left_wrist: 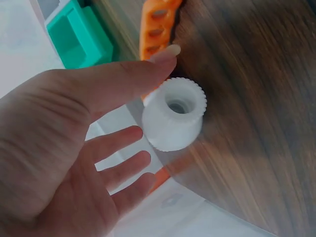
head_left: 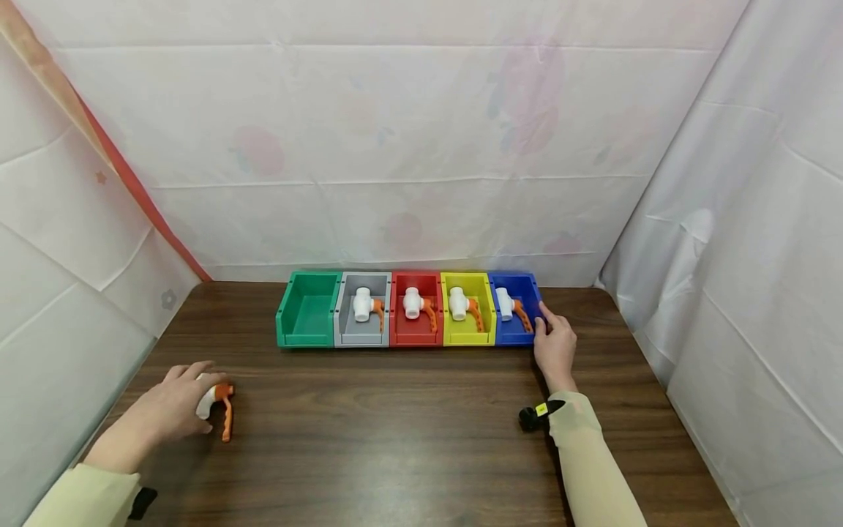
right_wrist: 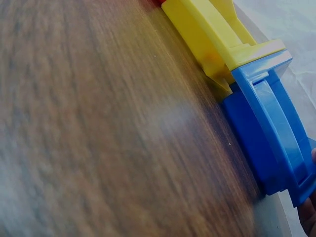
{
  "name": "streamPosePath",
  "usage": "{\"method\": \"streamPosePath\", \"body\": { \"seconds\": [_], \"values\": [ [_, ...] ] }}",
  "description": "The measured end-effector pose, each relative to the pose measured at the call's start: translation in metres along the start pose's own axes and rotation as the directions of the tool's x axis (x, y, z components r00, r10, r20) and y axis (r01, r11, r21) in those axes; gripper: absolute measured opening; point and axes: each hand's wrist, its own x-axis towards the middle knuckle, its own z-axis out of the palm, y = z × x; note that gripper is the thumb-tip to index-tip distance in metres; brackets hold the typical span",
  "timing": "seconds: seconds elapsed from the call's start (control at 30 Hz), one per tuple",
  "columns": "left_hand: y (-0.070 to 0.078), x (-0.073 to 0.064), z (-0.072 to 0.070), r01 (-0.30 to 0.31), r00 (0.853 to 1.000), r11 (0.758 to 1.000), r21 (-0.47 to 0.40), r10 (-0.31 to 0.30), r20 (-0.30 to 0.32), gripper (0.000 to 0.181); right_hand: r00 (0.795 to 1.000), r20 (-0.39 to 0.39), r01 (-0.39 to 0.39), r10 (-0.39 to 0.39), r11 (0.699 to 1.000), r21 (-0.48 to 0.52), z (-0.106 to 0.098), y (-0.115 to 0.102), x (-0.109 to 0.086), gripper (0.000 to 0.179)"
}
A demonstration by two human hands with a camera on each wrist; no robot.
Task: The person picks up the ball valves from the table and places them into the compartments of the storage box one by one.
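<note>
My left hand (head_left: 173,406) is at the left of the wooden table, spread around a white valve with an orange lever handle (head_left: 227,417). In the left wrist view the thumb overlaps the valve's orange handle (left_wrist: 157,29), and three loosely bent fingers (left_wrist: 131,170) stand beside its white body (left_wrist: 174,116); the index finger is hidden. My right hand (head_left: 556,351) holds the right side wall of the blue bin (head_left: 516,339), fingers at its rim. Inside that bin lies a similar valve (head_left: 505,304). In the right wrist view only fingertips show at the blue bin (right_wrist: 252,138).
Left of the blue bin, joined in a row, are a yellow bin (head_left: 469,339), a red bin (head_left: 416,339), a grey bin (head_left: 362,340) and a green bin (head_left: 306,340). Yellow, red and grey each hold one valve. White cloth (head_left: 395,146) hangs behind and at both sides.
</note>
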Motion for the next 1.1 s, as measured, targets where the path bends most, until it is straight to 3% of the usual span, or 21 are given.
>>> {"method": "streamPosePath", "body": {
  "seconds": [0.37,0.6,0.87,1.1],
  "values": [
    [-0.01,0.004,0.004,0.018,1.0,0.999,0.036,-0.019,0.023,0.063,1.0,0.009,-0.014,0.014,1.0,0.009,0.001,-0.001,-0.002,0.037],
    [-0.012,0.021,-0.012,-0.012,0.995,1.0,-0.002,0.013,0.104,0.056,1.0,-0.006,0.0,0.0,1.0,0.009,0.003,0.003,0.0,0.037],
    [0.008,0.045,-0.035,-0.074,0.997,0.997,-0.02,0.073,-0.038,0.056,1.0,-0.002,-0.012,0.012,1.0,0.011,0.004,0.003,0.001,0.037],
    [0.026,0.07,-0.051,-0.069,0.992,0.997,-0.029,0.065,-0.112,0.053,1.0,-0.008,-0.009,0.009,1.0,0.011,0.001,0.002,0.001,0.037]
  ]
}}
